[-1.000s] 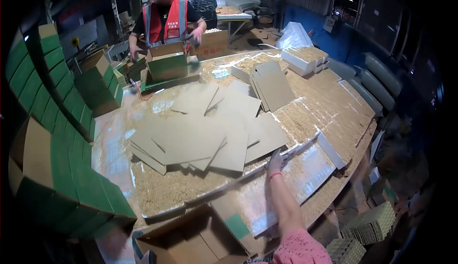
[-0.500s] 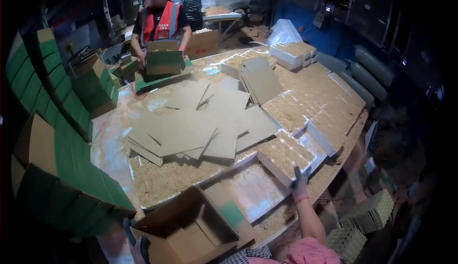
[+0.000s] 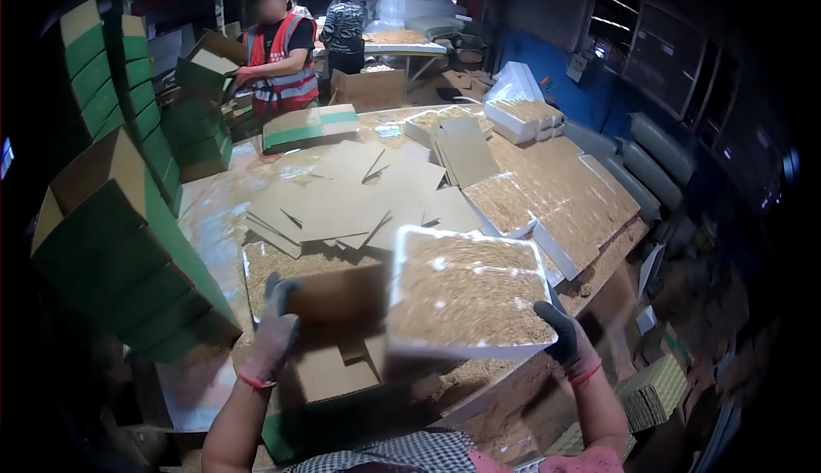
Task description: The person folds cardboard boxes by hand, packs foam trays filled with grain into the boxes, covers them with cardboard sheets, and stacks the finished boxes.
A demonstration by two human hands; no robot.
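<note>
My right hand (image 3: 564, 340), in a dark-palmed glove, grips the right edge of a white tray (image 3: 466, 351) filled with brown, sawdust-like material. The tray is raised and tilted towards me, its left end over the side of an open cardboard box (image 3: 342, 375). My left hand (image 3: 275, 328), gloved as well, is closed at the box's left edge; blur softens its fingers. Folded flaps show inside the box, and part of its far wall is in shadow. Beyond the tray lie loose cardboard sheets (image 3: 342, 203).
Green-and-brown boxes (image 3: 128, 276) are stacked at the left. More filled trays (image 3: 564, 199) cover the table's right side. Across the table, a person in a red vest (image 3: 282, 62) handles a box; another person (image 3: 344, 32) stands behind. Egg-carton-like pads (image 3: 654, 392) lie at the lower right.
The filled tray has come up off the table and moved left towards the box with my right hand. My left hand and the box have shifted upward in view. The vested person has turned left.
</note>
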